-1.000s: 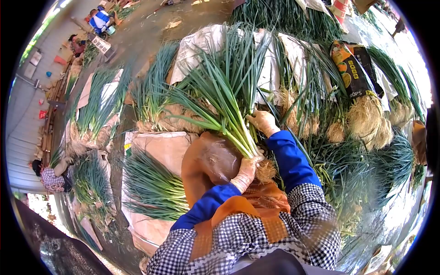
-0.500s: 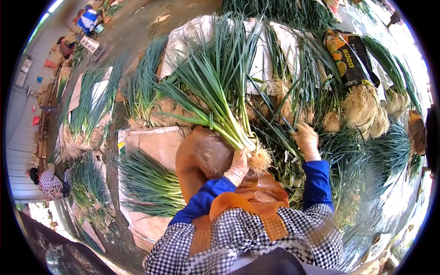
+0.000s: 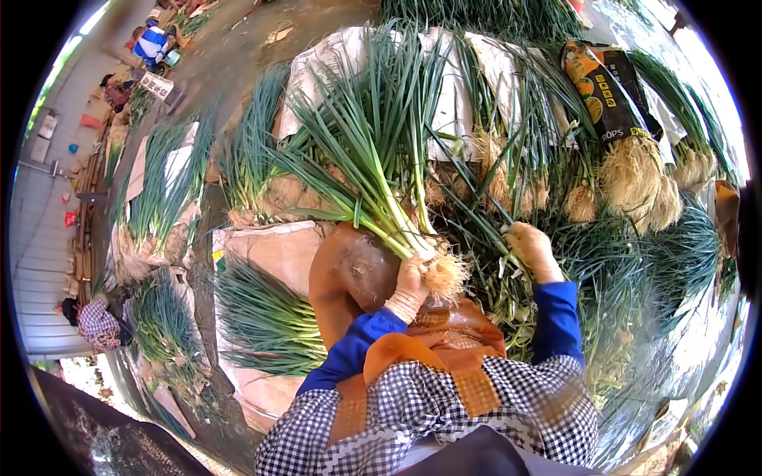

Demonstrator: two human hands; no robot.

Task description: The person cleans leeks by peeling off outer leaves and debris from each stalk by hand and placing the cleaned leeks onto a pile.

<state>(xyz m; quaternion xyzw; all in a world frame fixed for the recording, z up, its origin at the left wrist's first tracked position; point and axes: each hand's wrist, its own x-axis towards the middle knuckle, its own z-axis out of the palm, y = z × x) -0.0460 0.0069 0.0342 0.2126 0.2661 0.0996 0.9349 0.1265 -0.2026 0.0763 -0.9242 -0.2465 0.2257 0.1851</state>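
Observation:
My left hand [image 3: 410,281] is closed round the lower stems of a bunch of green onions [image 3: 389,198], just beside their pale, bushy roots [image 3: 446,275]. The green leaves fan up and away from me, above my apron-covered knee [image 3: 353,266]. To the right of this bunch, my right hand [image 3: 530,244] is held with its fingers curled in. Loose green leaves pass close to its fingertips, but what it grips, if anything, is too small to make out. Under it lies a heap of stripped leaves [image 3: 508,309].
Trimmed green onions [image 3: 266,317] lie on a sack [image 3: 274,246] at my left. More rooted bunches [image 3: 492,170] lie ahead, and a black printed bag [image 3: 607,91] covers some at the right. Another person [image 3: 99,324] sits at far left; others work at upper left.
My right hand has dropped slightly and its fingers are more curled. My left hand keeps its hold on the bunch, with little movement. The whole view has shifted a little.

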